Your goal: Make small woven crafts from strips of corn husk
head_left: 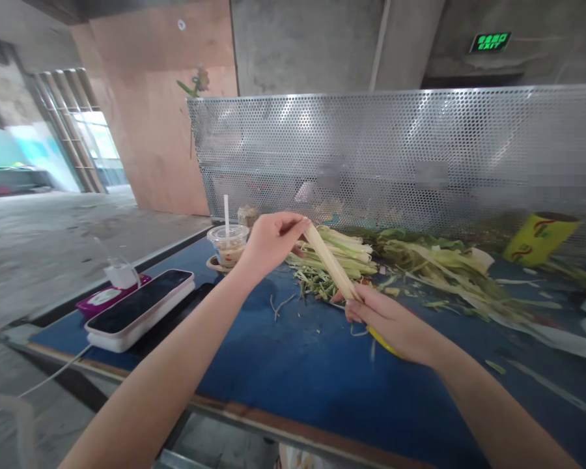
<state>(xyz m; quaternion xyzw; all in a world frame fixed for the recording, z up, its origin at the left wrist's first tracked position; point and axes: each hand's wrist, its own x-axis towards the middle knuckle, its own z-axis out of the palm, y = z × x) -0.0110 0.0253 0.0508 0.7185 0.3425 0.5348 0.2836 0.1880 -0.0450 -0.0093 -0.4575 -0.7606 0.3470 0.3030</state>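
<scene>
While gripping the stalk (331, 264), right hand (389, 320) hides a yellow tool (383, 343).

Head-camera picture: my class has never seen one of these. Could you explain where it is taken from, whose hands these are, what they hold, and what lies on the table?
The camera sits on a person's head, looking forward and down, so both arms are the wearer's own. The left hand and right hand each grip one end of a pale peeled stalk; the right also holds something yellow. On the blue table lie a pile of green stalks and peelings, a lidded drink cup, a phone and a yellow roll.
</scene>
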